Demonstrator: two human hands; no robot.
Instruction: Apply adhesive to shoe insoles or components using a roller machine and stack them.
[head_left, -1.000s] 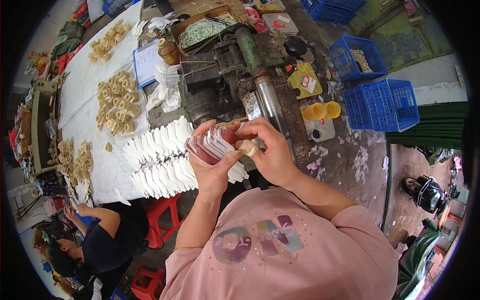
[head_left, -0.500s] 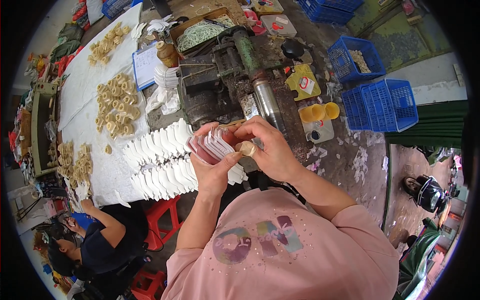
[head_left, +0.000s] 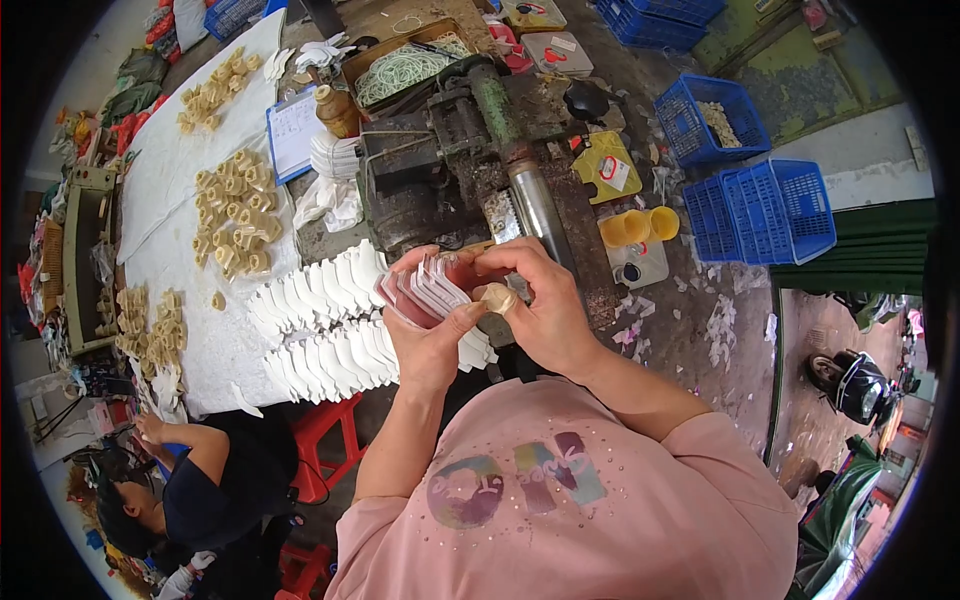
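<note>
My left hand [head_left: 424, 345] is closed around a stack of thin, bent pieces [head_left: 428, 292] with white edges and dull red faces. My right hand [head_left: 548, 312] grips the same stack from the other side, its fingers along the far edge and its thumb at the near corner. A beige finger cot [head_left: 498, 298] covers that thumb. What the pieces are cannot be told. To the left of the stack, on the white-covered table [head_left: 165, 220], two rows of white curved pieces [head_left: 325, 362] stand close together. My left hand partly hides their right ends.
Beyond my hands stands a greasy machine [head_left: 400, 190] with a metal cylinder [head_left: 540, 205]. Piles of beige cup-like pieces [head_left: 235, 210] lie on the table. Blue crates [head_left: 775, 210] stand at the right. A co-worker [head_left: 215, 480] sits at the lower left beside a red stool [head_left: 325, 450].
My hands and the stack stay almost in place, with only a slight shift in view. The co-worker's arm has moved, and another gloved hand now shows at the lower left.
</note>
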